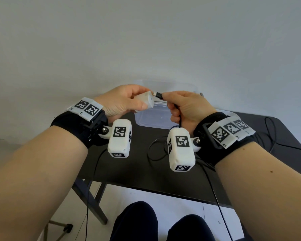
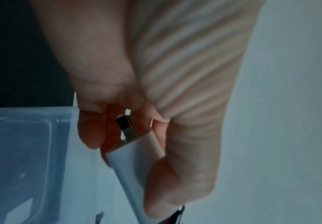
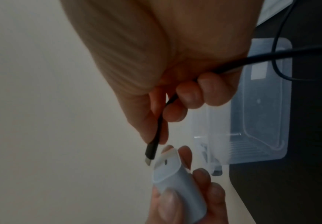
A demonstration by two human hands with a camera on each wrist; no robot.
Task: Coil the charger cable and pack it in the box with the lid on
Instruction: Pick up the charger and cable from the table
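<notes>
My left hand grips a white charger block, held up above the box; its metal prongs point back into the palm. My right hand pinches the black cable just behind its plug. The plug's metal tip sits just outside the block's port, apart from the white charger block. The cable runs down through my right fist and loops on the black table. A clear plastic box stands open under both hands.
The table's front edge is near my knees. A clear lid leans behind the box by the pale wall. More black cable trails over the table's right side. Wrist-camera wires hang off the front.
</notes>
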